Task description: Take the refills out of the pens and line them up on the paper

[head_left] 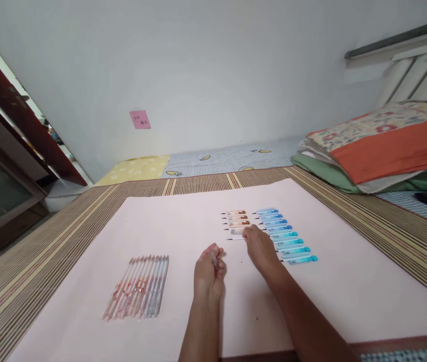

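Observation:
A pale pink sheet [183, 221] covers a striped mat. On it lie a row of several orange-capped pens [236, 219] and, to their right, a longer row of several blue-capped pens [281, 234]. My right hand [260, 249] rests at the lower end of the orange row, fingers pinched on the lowest pen there. My left hand [209, 274] is curled closed beside it around a thin clear pen-like piece. A bundle of several clear pen barrels [140, 286] lies side by side to the left, apart from both hands.
The striped mat [47, 251] surrounds the sheet. Folded bedding and an orange pillow [383, 146] lie at the right. A dark wooden cabinet [6, 151] stands at the left. A pink note [139, 119] is stuck on the white wall.

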### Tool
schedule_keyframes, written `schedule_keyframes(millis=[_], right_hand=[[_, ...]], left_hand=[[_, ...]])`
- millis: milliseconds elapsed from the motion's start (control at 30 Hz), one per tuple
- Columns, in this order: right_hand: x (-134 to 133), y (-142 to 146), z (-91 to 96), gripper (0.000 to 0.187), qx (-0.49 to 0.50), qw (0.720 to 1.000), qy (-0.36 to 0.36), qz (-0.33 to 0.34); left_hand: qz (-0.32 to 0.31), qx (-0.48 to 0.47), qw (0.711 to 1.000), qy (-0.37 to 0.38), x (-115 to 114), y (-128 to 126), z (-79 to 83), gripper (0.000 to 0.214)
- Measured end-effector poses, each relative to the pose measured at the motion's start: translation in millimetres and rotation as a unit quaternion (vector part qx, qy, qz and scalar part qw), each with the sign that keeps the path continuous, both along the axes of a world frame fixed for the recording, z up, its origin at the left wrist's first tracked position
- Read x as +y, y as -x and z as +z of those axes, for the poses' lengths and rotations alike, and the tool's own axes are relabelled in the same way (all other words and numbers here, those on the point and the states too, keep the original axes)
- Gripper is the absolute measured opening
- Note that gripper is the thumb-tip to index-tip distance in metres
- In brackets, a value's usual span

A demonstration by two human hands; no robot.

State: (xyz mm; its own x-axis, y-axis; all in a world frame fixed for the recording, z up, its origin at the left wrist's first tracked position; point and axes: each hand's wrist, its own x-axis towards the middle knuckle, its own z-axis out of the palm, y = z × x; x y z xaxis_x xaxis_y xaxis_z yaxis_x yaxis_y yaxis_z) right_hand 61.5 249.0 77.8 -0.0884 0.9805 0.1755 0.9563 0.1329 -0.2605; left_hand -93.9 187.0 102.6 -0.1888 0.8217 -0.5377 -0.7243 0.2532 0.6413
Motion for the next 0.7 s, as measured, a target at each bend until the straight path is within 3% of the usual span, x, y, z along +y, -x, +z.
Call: schedule_keyframes(millis=[400,567,700], right_hand=[[1,5,-4.4,0.025,0.012,0.999,-0.048,0.000],[1,-19,3.4,0.025,0.051,0.993,-0.099,-0.047],[-2,-35,10.3,0.020,0.031,0.994,-0.066,-0.087]], left_hand=[[-0.006,0.000,1.000,0.003,-1,-2,4.2,0.012],[0.002,-0.004,1.000,0.003,0,0,5.1,0.013],[0.002,-0.007,1.000,-0.001,1,-1,4.0,0.014]])
